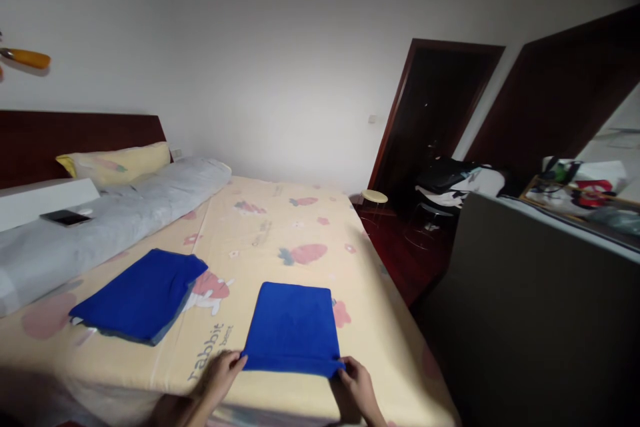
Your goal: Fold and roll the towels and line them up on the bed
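A blue cloth (293, 323), folded to a near square, lies on the yellow patterned bed sheet (265, 213). My left hand (226, 372) pinches its near left corner. At the near right corner, my right hand (357, 380) has the cloth between thumb and fingers. The near edge forms a narrow band between both hands. To the left lies a second blue cloth (143, 293), folded less evenly, with a grey edge and a small white tag showing. Neither hand touches that one.
A grey rolled quilt (125, 213) with a phone (66, 217) on it and a yellow pillow (120, 165) lie by the headboard (85, 130). Right of the bed stand a round stool (375, 196) and a dark cabinet (535, 307) with items on top.
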`<action>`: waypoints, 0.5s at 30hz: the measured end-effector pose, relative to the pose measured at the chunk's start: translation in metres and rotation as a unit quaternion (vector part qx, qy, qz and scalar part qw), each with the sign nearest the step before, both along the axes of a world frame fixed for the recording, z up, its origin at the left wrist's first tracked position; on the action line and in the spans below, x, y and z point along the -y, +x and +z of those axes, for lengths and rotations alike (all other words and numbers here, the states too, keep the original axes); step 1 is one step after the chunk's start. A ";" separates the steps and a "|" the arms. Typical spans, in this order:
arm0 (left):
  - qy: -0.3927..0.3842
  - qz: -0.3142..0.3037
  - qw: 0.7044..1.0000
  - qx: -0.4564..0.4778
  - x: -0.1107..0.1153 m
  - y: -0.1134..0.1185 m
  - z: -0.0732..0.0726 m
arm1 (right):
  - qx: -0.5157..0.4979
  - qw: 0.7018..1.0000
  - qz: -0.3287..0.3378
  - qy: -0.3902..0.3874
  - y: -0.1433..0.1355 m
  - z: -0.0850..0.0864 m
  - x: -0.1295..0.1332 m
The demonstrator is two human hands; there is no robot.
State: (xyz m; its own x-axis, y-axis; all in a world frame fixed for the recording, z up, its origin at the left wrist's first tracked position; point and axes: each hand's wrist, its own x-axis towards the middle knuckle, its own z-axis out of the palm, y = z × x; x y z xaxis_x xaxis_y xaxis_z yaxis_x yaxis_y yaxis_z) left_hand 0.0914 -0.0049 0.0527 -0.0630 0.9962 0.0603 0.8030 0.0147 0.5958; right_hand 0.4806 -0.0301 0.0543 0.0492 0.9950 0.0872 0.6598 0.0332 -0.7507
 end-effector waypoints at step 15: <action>0.174 -0.186 0.944 -0.211 0.016 0.104 -0.021 | 0.241 0.946 0.131 0.175 -0.108 -0.047 0.006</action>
State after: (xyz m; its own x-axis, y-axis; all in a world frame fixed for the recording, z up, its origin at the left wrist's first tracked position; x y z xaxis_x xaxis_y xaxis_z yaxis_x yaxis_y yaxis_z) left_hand 0.1952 -0.0209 0.0314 0.3907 0.8595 0.3297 0.8808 -0.4531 0.1376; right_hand 0.3730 -0.0359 0.0070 -0.3244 0.8733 0.3635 0.8571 0.4339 -0.2777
